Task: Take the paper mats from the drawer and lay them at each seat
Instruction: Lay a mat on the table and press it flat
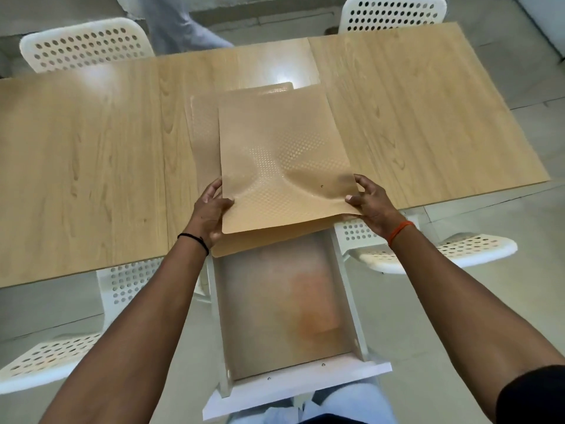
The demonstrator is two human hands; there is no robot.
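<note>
- Left hand (211, 209) pinches the near left corner of the top paper mat (284, 160); right hand (371, 203) grips its near right corner, thumb on top.
- That mat bows between the hands, above a stack of mats (204, 127) lying on the table (91, 148), whose near edge overhangs the open drawer (275, 313).
- Drawer looks empty.
- To do this well, I judge: keep the sheet taut, lift only one mat, and carry it flat to a chair (85, 47).
</note>
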